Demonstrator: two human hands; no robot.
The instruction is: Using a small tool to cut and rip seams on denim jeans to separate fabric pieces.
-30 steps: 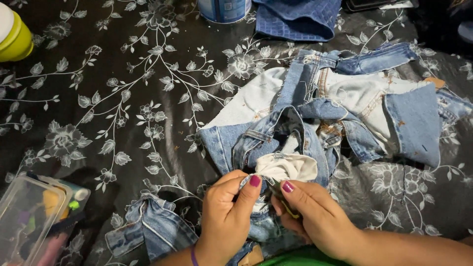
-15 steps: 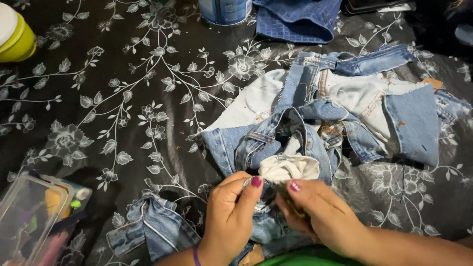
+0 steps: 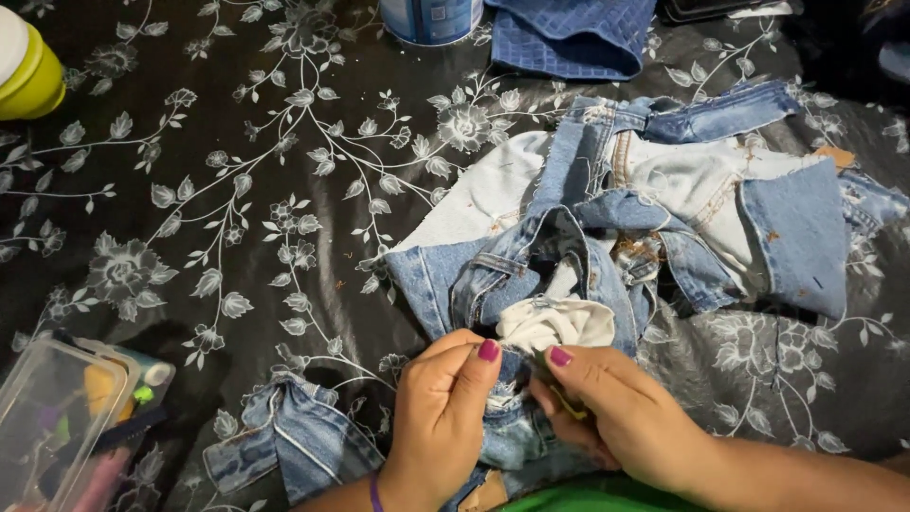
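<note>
Frayed denim (image 3: 569,275) (soft, crumpled) between hands

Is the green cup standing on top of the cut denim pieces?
No, the green cup stands at the far left edge on the black floral cloth, well apart from the denim pieces.

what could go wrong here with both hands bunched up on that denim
The left hand and right hand pinch the jeans close together, and the right hand seems to hold a small dark tool, too hidden to identify; if sharp, it could nick the left thumb. The white pocket lining sits right above the work and might get snagged. The loose denim scrap near the left wrist could get dragged along.
</note>
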